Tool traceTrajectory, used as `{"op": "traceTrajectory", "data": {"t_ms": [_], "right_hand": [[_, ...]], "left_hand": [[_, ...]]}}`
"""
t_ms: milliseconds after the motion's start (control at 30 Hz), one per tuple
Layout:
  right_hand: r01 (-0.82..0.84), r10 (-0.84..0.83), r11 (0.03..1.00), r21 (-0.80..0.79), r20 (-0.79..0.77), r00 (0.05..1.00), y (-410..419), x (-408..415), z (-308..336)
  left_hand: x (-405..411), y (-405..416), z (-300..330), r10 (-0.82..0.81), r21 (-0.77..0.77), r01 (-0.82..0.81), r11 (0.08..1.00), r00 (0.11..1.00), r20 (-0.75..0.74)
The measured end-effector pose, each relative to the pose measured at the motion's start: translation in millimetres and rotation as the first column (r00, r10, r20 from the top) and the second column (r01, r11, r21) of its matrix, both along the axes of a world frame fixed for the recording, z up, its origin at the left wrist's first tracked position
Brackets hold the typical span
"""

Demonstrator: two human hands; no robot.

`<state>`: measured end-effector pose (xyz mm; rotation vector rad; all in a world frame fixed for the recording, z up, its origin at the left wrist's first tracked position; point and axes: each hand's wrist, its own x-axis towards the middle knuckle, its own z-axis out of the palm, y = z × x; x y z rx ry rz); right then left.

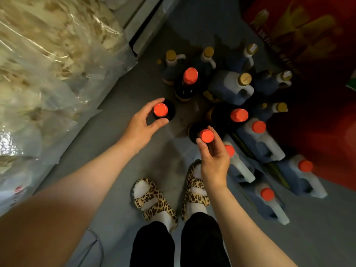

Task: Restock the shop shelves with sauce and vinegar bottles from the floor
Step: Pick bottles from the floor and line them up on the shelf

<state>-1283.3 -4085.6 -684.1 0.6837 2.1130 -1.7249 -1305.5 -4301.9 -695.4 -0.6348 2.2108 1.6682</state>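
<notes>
Left hand (143,125) curls thumb and fingers around the neck of a dark red-capped bottle (163,111) standing on the grey floor (115,143); right hand (212,157) pinches the neck of a second red-capped bottle (202,133), also on the floor. Just beyond the second bottle stand two more dark red-capped bottles (189,81), gold-capped jugs (231,86) behind those, red-capped jugs (260,139) to its right beside a red box (308,45); leopard-print sandals (154,201) near it, bagged goods (48,64) far left.
</notes>
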Motion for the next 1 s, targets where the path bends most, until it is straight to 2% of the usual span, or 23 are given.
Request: {"op": "traceTrajectory", "data": {"t_ms": [167,300,367,533,633,833,1000], "right_hand": [[-0.100,0.099,0.993,-0.063,-0.016,0.995,-4,-16,-4],[-0.218,0.218,0.976,-0.004,-0.032,0.975,-2,-39,-6],[-0.269,0.271,0.962,0.037,-0.042,0.962,0,-51,-1],[-0.305,0.305,0.952,-0.023,-0.016,0.952,6,-72,29],[-0.386,0.386,0.922,-0.025,-0.004,0.922,3,-80,61],[-0.498,0.499,0.867,-0.024,0.034,0.866,-12,-92,166],[-0.565,0.565,0.825,0.018,-0.006,0.825,-41,-109,267]], "left_hand": [[-11,4,-2,-0.055,0.013,0.055,0.998,0.998,-0.002],[-24,7,-4,-0.130,0.013,0.130,0.991,0.991,0.003],[-30,4,-2,-0.117,-0.017,0.117,0.993,0.993,0.005],[-41,-14,21,-0.033,-0.059,0.036,0.998,0.997,0.063],[-37,-20,49,0.019,-0.056,-0.016,0.998,0.998,0.056],[-24,-34,140,0.273,-0.003,-0.273,0.962,0.959,0.078],[-24,-38,249,0.321,-0.023,-0.320,0.947,0.947,0.019]]}}
